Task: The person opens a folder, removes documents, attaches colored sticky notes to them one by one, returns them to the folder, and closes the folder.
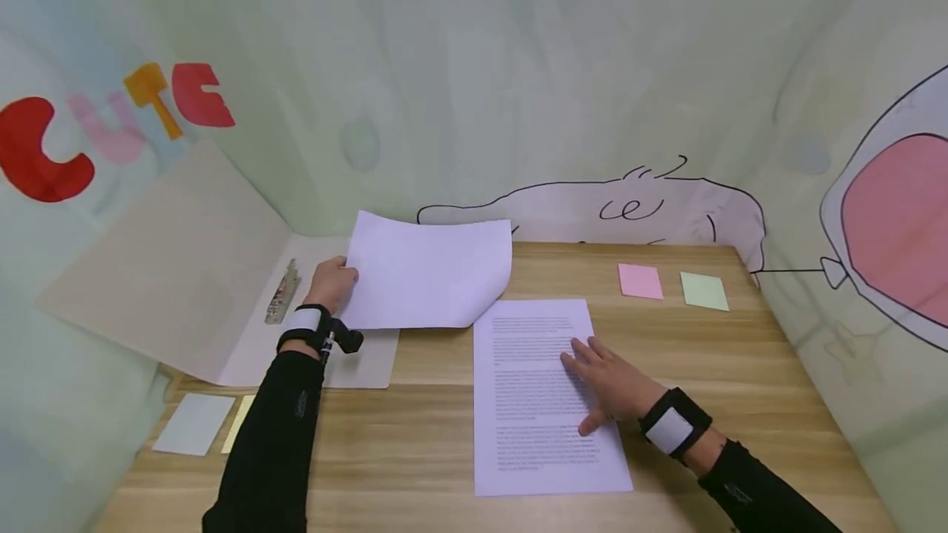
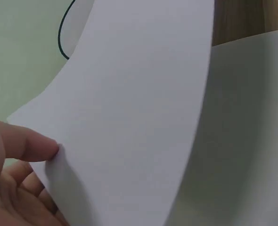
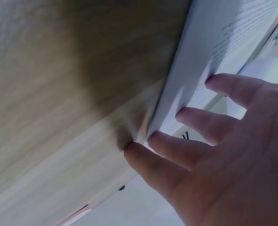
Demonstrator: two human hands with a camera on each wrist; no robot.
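Observation:
My left hand (image 1: 333, 285) pinches the left edge of a white sheet of paper (image 1: 429, 274), thumb on top and fingers beneath in the left wrist view. The sheet is raised and bends, its right end curling down over the far edge of a printed page (image 1: 529, 401). Spread fingers of my right hand (image 1: 615, 381) rest on the right side of that page, which lies flat on the table. In the right wrist view, the fingertips touch along the page's edge. Under the raised sheet, partly hidden, lies an opened folder (image 1: 363, 364) with a metal clip (image 1: 283, 293).
The folder's cover (image 1: 178, 270) leans up against the curtain at the left. Pink (image 1: 640, 281) and green sticky notes (image 1: 704, 291) lie at the back right. A grey-white note (image 1: 194, 424) and a yellow note (image 1: 239, 422) lie front left, the yellow one partly behind my sleeve.

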